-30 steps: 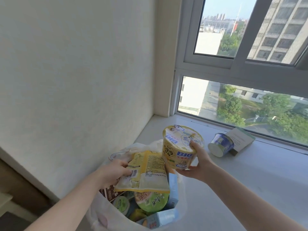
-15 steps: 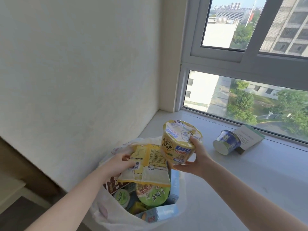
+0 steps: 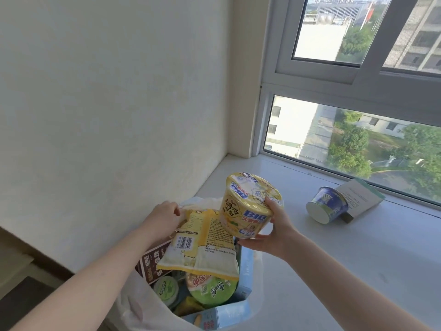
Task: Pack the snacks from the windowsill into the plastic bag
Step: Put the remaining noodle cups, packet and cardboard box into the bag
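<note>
— Where is the yellow noodle cup (image 3: 250,206)?
— The right hand (image 3: 274,232) grasps it from the side, tilted, above the plastic bag (image 3: 140,304).
— And the left hand (image 3: 164,218)?
— It pinches the bag's rim beside a yellow packet (image 3: 202,244). The windowsill (image 3: 334,259) is free until the blue cup (image 3: 327,207).

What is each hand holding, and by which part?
Right hand: yellow noodle cup, by its side and lid edge. Left hand: plastic bag, by its rim.
</note>
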